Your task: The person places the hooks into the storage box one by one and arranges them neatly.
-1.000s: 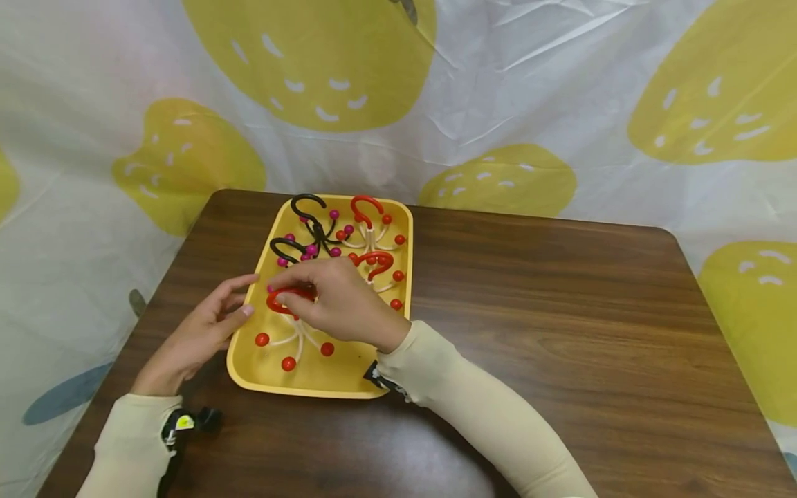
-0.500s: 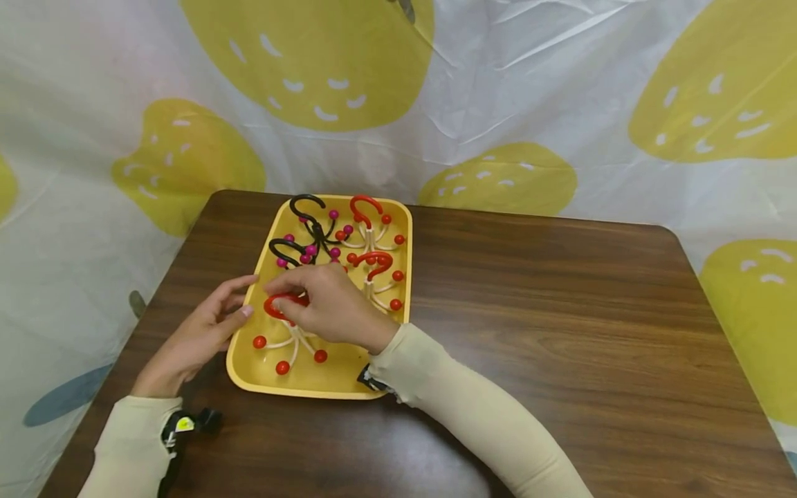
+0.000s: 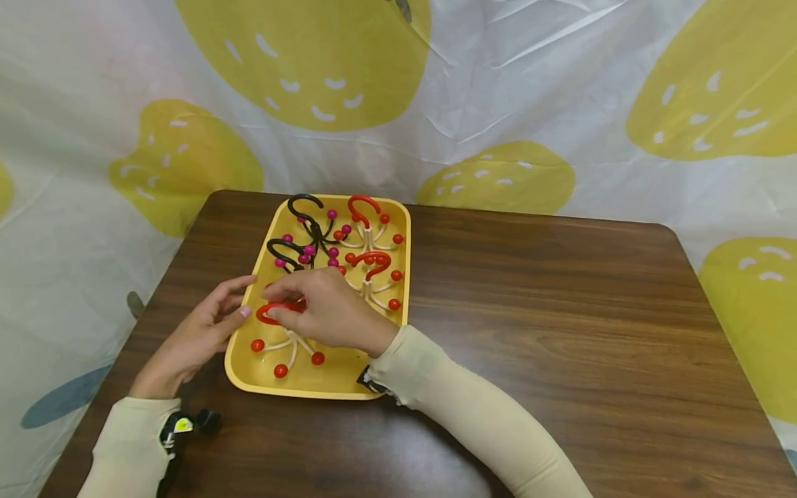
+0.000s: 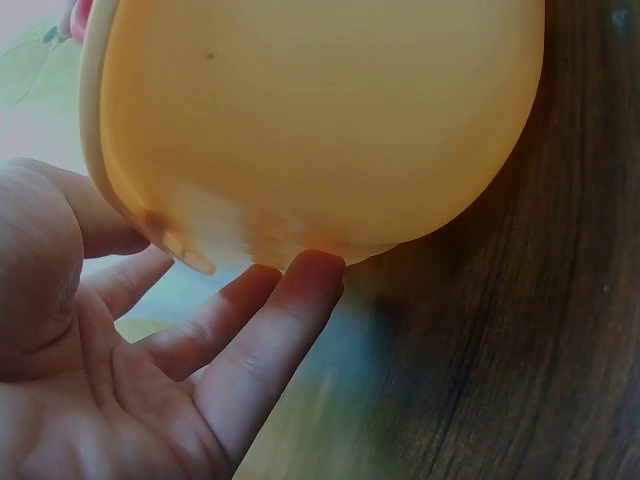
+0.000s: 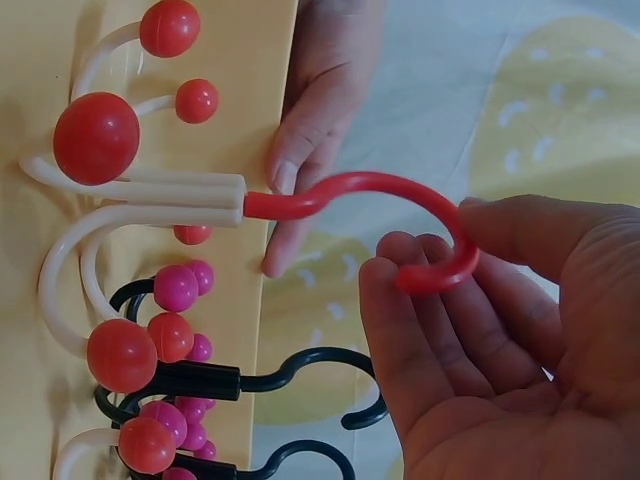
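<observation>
A shallow yellow tray (image 3: 317,394) lies on the table with several ball-tipped hook hangers in it. My right hand (image 3: 333,310) pinches the red hook of a red-and-white hanger (image 5: 350,183) between thumb and curled fingers. This hanger stands at the tray's front left, its white arms spread and tipped with red balls. On the tray's left edge rests my left hand (image 3: 196,339), thumb near the rim; in the left wrist view its fairly straight fingertips (image 4: 312,268) touch the outer wall. Part of the held hook is hidden behind my fingers in the head view.
Two black hangers (image 3: 315,232) with magenta balls sit at the tray's back left. Along its right side stand two more red-and-white hangers (image 3: 367,238). The brown wooden table (image 3: 548,311) extends right, with a lemon-patterned cloth (image 3: 473,90) behind it.
My right hand has shifted slightly toward the front left of the tray, bringing the held hanger with it. My left hand stays at the tray's edge.
</observation>
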Demonstrator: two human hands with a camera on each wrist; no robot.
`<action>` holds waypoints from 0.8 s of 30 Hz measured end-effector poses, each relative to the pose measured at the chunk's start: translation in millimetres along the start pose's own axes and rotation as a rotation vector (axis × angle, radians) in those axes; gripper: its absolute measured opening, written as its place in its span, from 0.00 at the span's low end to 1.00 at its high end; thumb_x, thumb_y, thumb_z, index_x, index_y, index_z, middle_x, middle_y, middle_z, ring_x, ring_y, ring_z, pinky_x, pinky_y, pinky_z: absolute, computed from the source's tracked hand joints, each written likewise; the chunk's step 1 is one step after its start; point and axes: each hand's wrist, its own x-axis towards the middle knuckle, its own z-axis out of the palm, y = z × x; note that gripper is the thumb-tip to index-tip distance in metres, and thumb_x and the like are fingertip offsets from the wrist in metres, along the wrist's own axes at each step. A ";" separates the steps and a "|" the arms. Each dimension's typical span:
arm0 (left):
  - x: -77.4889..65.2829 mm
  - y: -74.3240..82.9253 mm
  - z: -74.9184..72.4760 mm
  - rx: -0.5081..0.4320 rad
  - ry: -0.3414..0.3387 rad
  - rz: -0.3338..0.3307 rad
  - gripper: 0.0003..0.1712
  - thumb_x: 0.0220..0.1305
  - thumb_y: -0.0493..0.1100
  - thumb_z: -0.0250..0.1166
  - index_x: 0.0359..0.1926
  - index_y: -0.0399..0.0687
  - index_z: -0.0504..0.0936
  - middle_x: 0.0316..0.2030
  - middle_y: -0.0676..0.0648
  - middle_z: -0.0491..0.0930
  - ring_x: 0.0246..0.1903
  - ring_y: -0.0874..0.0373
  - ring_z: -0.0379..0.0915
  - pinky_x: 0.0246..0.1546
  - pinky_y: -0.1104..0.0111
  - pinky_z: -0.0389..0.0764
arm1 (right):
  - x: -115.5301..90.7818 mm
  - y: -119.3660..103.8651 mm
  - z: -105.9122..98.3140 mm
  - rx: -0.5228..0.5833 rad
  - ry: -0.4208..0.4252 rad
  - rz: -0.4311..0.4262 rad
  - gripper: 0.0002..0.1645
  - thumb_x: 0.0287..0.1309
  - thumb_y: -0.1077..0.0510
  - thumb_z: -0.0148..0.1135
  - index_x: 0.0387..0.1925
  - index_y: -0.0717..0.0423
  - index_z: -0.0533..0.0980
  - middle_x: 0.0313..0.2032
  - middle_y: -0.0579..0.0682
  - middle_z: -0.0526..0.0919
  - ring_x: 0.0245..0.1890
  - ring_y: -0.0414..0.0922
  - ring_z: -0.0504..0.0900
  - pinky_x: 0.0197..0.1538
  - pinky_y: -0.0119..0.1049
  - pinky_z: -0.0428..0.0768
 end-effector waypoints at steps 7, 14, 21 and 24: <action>1.3 -0.9 -2.3 0.018 0.003 0.001 0.35 0.84 0.45 0.54 0.83 0.52 0.52 0.65 0.27 0.69 0.45 0.60 0.84 0.40 0.59 0.91 | -0.9 0.6 -2.5 0.042 0.020 -0.007 0.15 0.67 0.60 0.71 0.53 0.59 0.87 0.44 0.49 0.93 0.40 0.31 0.87 0.45 0.19 0.81; 2.2 0.2 -3.2 0.027 0.002 0.003 0.35 0.84 0.44 0.53 0.84 0.52 0.51 0.66 0.27 0.68 0.46 0.59 0.84 0.39 0.60 0.90 | -3.7 3.7 -9.7 0.038 0.057 -0.028 0.14 0.68 0.57 0.72 0.52 0.58 0.87 0.42 0.47 0.93 0.39 0.31 0.87 0.47 0.20 0.82; 1.0 8.6 -2.6 0.159 0.045 0.000 0.33 0.85 0.44 0.52 0.83 0.49 0.54 0.67 0.27 0.70 0.53 0.44 0.81 0.41 0.63 0.90 | -14.6 3.0 -23.5 0.128 0.111 0.009 0.13 0.68 0.58 0.71 0.51 0.58 0.87 0.44 0.48 0.93 0.41 0.33 0.87 0.48 0.24 0.85; -2.0 16.3 -1.6 0.290 0.118 0.015 0.31 0.85 0.48 0.50 0.81 0.45 0.58 0.67 0.30 0.73 0.58 0.39 0.79 0.47 0.59 0.89 | -24.4 4.9 -32.3 0.122 0.136 -0.004 0.14 0.69 0.57 0.69 0.52 0.58 0.87 0.45 0.49 0.92 0.43 0.34 0.88 0.48 0.26 0.86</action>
